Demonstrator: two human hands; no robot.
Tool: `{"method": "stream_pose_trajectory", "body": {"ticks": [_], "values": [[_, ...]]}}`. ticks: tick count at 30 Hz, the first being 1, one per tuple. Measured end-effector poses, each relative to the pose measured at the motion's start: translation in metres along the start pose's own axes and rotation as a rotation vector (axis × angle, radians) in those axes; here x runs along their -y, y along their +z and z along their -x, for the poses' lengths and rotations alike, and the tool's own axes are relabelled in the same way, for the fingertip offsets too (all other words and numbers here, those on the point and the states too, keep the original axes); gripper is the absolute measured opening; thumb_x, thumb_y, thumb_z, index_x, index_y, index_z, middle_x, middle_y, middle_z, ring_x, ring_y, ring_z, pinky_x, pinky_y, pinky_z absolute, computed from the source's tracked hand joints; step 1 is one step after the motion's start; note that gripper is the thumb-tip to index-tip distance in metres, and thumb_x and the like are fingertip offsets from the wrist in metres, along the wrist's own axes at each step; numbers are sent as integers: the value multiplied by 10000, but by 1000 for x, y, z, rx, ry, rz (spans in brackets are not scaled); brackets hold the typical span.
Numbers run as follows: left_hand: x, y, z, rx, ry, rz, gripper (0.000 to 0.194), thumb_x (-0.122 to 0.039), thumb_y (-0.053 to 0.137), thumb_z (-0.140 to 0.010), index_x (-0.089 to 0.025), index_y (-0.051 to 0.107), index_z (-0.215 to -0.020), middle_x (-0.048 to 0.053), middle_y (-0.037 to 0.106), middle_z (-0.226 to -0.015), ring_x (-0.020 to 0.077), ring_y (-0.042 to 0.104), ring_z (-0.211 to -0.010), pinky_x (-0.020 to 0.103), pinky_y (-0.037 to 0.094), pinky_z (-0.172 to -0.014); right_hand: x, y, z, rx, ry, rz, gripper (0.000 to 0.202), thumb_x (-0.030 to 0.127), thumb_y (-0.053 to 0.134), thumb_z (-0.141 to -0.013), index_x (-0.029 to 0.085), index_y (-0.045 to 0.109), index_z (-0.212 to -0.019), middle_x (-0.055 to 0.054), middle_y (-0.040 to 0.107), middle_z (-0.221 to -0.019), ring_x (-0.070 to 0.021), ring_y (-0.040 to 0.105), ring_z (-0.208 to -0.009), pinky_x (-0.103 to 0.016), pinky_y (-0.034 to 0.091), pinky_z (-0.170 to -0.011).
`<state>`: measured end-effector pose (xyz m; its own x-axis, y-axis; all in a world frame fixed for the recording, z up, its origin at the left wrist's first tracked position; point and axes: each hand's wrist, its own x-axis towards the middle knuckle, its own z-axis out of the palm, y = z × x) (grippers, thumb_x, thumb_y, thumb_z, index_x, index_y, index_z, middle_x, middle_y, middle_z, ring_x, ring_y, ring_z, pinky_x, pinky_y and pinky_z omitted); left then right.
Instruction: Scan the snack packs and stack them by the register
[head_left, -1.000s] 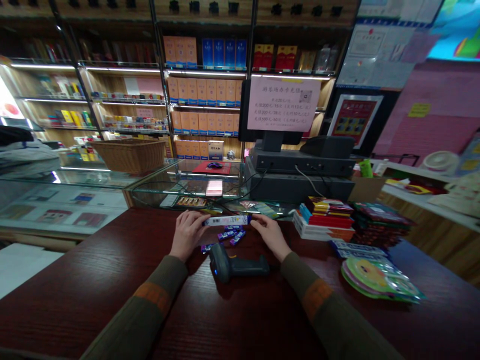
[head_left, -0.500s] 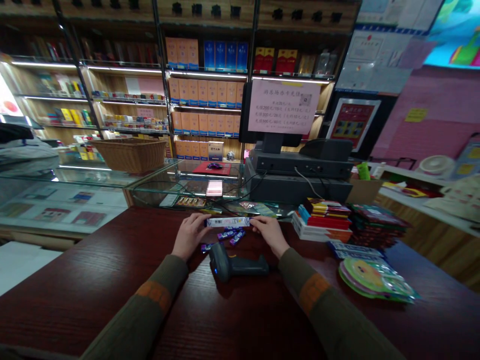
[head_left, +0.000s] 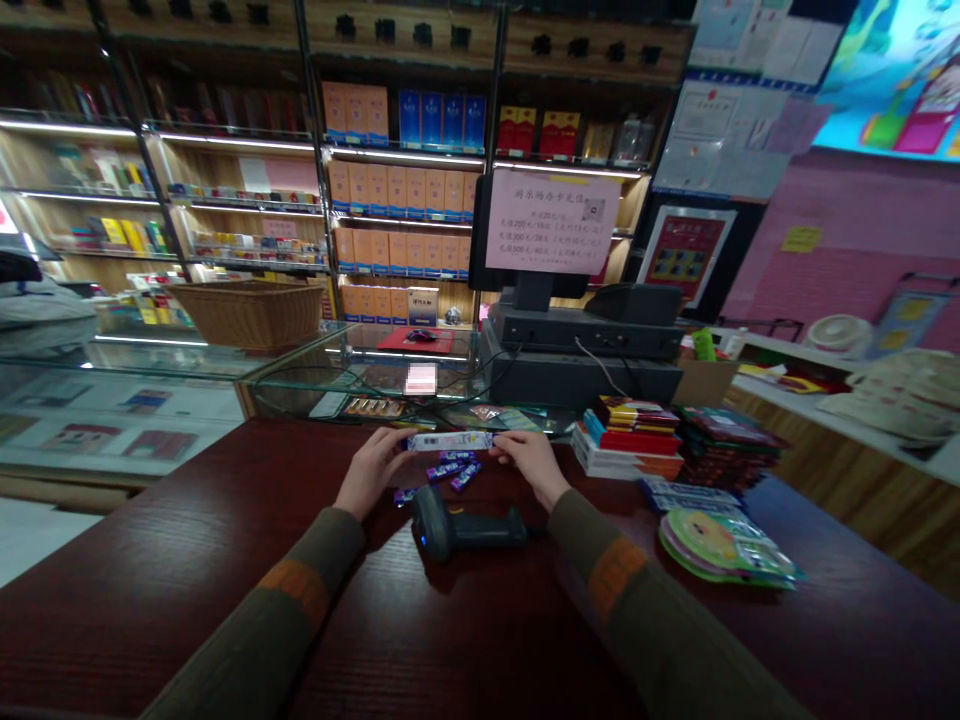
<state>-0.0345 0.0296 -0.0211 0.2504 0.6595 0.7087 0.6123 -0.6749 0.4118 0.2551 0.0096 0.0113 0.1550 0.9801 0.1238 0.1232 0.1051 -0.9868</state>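
left hand [head_left: 373,468] and right hand [head_left: 531,464], both extended forward and curled, each pinching one end of a slim white-and-purple packet [head_left: 450,441], held level near small purple-wrapped sweets [head_left: 448,470]. on the near side, a barcode scanner [head_left: 480,530] (dark grey plastic, pistol-shaped), lying on a glossy, wood-grained red-brown tabletop [head_left: 225,540].

Got a slim white packet [head_left: 451,441] held out flat between left hand [head_left: 373,465] and right hand [head_left: 531,462], pinched at both ends over a dark red-brown table [head_left: 225,560]. Just nearer, seeing a few small purple packets [head_left: 466,476] scattered around, plus a handheld scanner [head_left: 472,531] lying there with a little blue light on. Off to the right, spotting some stacked boxes [head_left: 630,462], dark packages [head_left: 724,455] and round green-edged packs [head_left: 701,545]. Farther back, looking at a pink sign [head_left: 551,220] on a monitor [head_left: 480,240], a wicker basket [head_left: 255,312] and lit shelves [head_left: 405,65].
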Motion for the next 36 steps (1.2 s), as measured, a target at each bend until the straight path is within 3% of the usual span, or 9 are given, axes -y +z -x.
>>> {"method": "stream_pose_trajectory", "body": {"ticks": [11,14,17,20,27,36], "values": [[-19,-7,-17,128,128,-34,328,-319,435,-1003,-258,604,-1278,48,666,-1150,175,655,-1077,330,531,-991,13,-19,6,-44,205,-86,125,184,710,-771,153,754,-884,-93,791,-824,-111,677,-606,-156,386,-465],[-25,-9,-24,116,136,-73,310,-323,430,-1001,-249,611,-1242,50,683,-1160,184,660,-1086,336,529,-982,16,-26,5,-38,249,-124,139,233,661,-831,170,740,-927,-92,798,-891,-105,694,-629,-142,387,-463],[-34,-13,-31,77,132,-129,228,-318,464,-982,-218,641,-1086,48,713,-1041,193,684,-981,331,544,-900,20,-33,8,-17,280,-163,201,321,609,-891,175,740,-938,-92,797,-929,-98,697,-643,-135,383,-459],[-45,-15,-37,89,190,-168,179,-274,470,-972,-212,637,-963,34,705,-926,180,679,-876,308,536,-808,22,-41,11,-32,235,-127,187,318,644,-878,187,754,-954,-81,795,-940,-94,694,-647,-134,378,-467],[-72,-9,-49,111,404,-252,176,-213,486,-964,-197,654,-914,62,692,-1038,180,641,-947,320,494,-858,21,-70,17,-108,111,-37,180,147,741,-719,187,795,-886,-32,759,-789,-106,655,-643,-173,404,-523],[-107,13,-65,222,554,-383,116,-238,562,-948,-211,652,-879,43,672,-932,210,547,-898,356,385,-806,13,-118,19,-180,-36,73,184,183,752,-624,178,805,-800,-50,763,-776,-187,659,-739,-291,506,-693]]}}
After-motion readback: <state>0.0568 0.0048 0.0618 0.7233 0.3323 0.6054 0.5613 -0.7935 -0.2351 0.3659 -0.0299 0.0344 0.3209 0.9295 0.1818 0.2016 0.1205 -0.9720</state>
